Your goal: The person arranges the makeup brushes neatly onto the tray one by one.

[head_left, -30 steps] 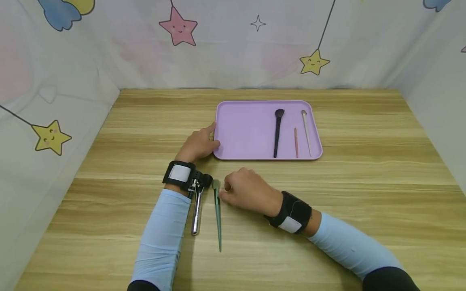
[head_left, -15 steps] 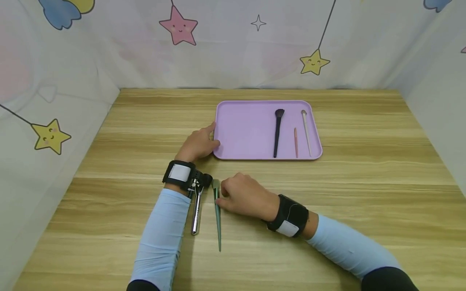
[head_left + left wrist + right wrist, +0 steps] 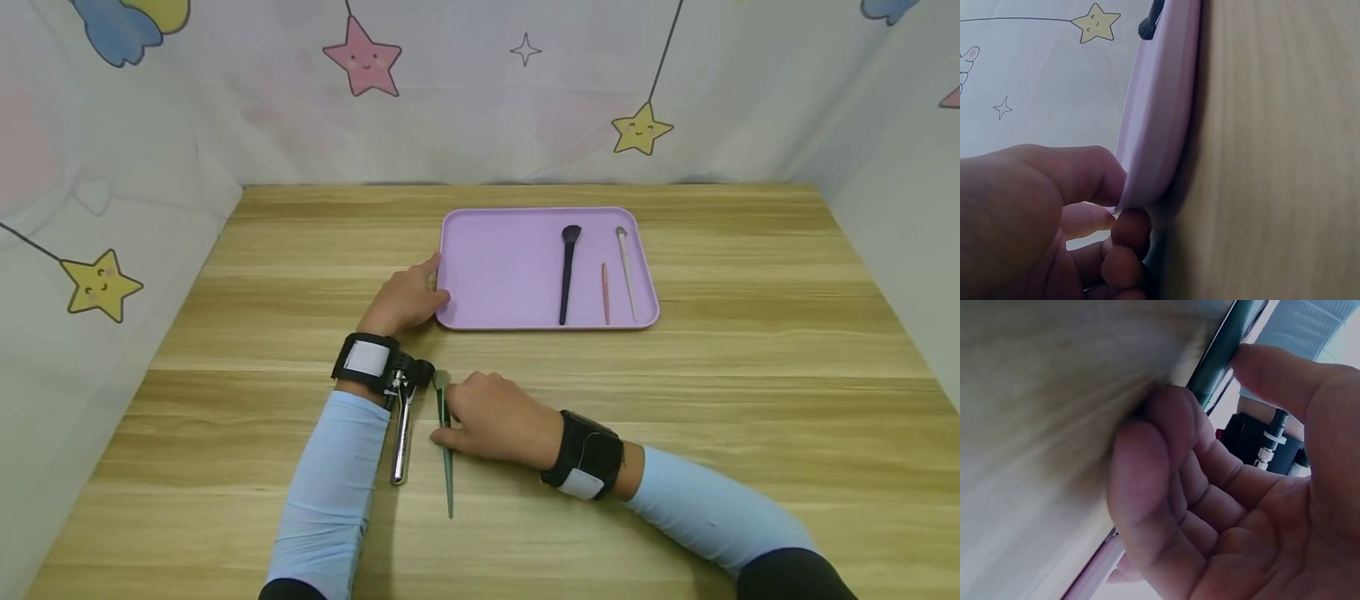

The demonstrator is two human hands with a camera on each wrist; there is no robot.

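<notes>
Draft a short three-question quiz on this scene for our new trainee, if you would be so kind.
1. True or false: the green brush is outside the purple tray.
2. How many slender items lie in the purple tray?
3. What does the person's left hand touch? A) the green brush; B) the purple tray; C) the wall.

Key:
1. True.
2. Three: a black brush, a pink stick and a pale brush.
3. B.

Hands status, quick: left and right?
Left hand: holding the purple tray by its edge.
Right hand: at the green brush; gripping or just touching, can't tell.
</notes>
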